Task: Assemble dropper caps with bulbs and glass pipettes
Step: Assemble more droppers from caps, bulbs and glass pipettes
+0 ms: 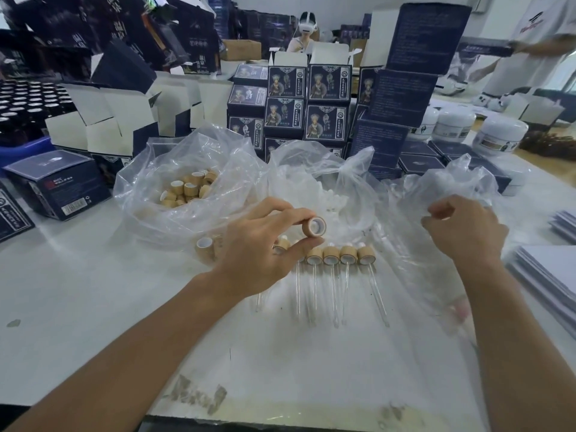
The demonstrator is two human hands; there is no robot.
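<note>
Your left hand (255, 254) pinches a single bamboo cap (314, 227) between thumb and fingertips, held above the desk (93, 291) and lying on its side, so its short axis runs roughly level and its white-lined open mouth faces right, toward your other hand. Your right hand (464, 232) is curled at the edge of the right-hand plastic bag (448, 188), fingertips pinched on the film or on something small inside it; you cannot tell which from here. You seem to be at the start of a fresh unit: cap in hand, bulb not yet fitted. The next move likely calls for a white bulb from the middle bag (324, 182), pushed through the cap while you keep that opening presented. Just below the cap, a row of finished droppers (339, 255) lies on the desk, caps side by side, glass pipettes (333, 291) pointing back toward you. The bag of loose caps (187, 188) sits to the left.
</note>
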